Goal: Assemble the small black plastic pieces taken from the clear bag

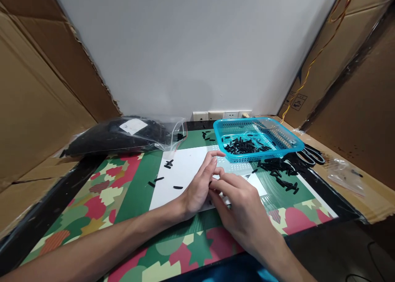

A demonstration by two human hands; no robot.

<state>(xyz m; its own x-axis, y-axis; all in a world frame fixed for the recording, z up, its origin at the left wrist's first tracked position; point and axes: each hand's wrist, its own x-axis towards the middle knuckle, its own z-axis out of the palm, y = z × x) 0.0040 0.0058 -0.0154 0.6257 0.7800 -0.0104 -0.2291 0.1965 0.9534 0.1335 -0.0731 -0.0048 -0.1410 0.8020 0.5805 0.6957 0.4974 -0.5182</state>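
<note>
Both hands met over the white sheet (185, 171) on the counter (129, 191). The left hand (200, 187) and right hand (243, 208) had fingertips pressed together around something small; what they pinched could not be told. Black pieces (168, 164) lay scattered on the sheet, more in the blue basket (290, 140) just beyond.

2 bare hands, left hand (200, 187) and right hand (243, 210), meet fingertip to fingertip over a white sheet (182, 173) mid-desk; a blue basket (285, 140) of small black pieces (243, 145) sits toward the desk's far right corner.
</note>
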